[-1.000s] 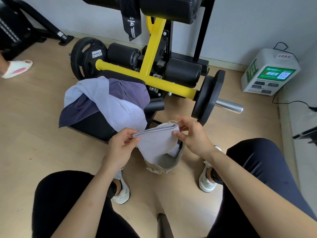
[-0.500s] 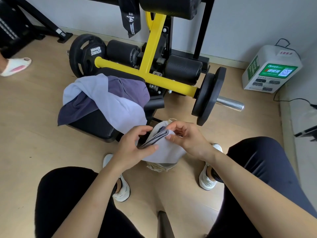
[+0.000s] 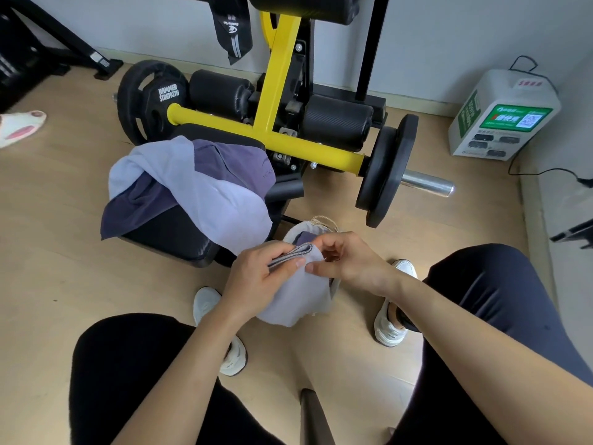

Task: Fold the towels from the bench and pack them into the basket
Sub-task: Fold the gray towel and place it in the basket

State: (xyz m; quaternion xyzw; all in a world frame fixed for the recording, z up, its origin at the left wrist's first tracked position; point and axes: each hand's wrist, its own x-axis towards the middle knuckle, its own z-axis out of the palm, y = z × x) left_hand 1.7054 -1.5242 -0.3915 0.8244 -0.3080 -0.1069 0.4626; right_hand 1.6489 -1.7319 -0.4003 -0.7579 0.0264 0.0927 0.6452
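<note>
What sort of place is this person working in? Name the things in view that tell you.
Probably a gym: a yellow-framed weight machine, black weight plates on its bar, one marked Hammer Strength, and a padded bench.

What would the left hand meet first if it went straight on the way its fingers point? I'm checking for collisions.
Probably the right hand, just across the folded towel that the left hand grips; depth is unclear.

Both forearms reach forward between the knees, hands close together. The left hand [image 3: 256,271] pinches folded cloth (thumb on top); the right hand [image 3: 346,261] curls its fingertips against it.
</note>
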